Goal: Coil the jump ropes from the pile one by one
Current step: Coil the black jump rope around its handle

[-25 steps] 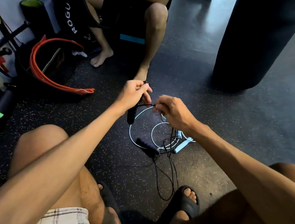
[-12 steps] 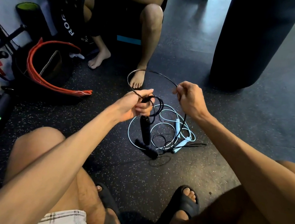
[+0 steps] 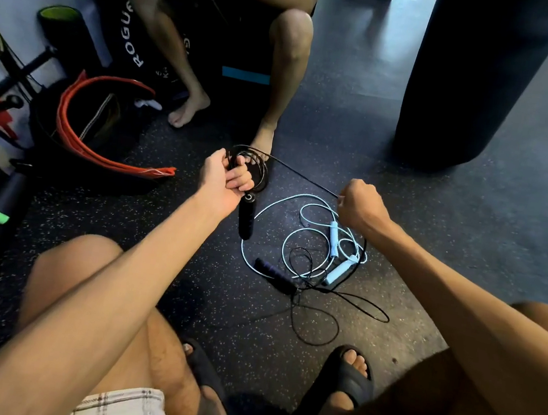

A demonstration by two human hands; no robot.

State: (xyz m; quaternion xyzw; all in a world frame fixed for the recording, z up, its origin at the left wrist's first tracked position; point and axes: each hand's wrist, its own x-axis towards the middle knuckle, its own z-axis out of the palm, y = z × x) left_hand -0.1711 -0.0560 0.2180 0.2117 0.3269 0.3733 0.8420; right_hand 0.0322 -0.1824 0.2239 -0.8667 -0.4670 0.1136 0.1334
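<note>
Right hand [image 3: 359, 205] lowered, fist pinching black rope [image 3: 304, 177] taut; left hand [image 3: 226, 180] grips coils; white rope [image 3: 334, 233] beneath; bystander's foot [image 3: 263, 140] behind.

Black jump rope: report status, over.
Left hand grips black jump rope coils; right hand pinches it taut. Partly coiled. Loose end crosses white rope.

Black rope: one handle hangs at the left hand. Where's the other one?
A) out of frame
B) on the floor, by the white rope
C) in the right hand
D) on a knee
B: the other handle lies on the floor beside the white rope; the left hand grips the coiled black rope, and the right hand pinches only its cord.
</note>
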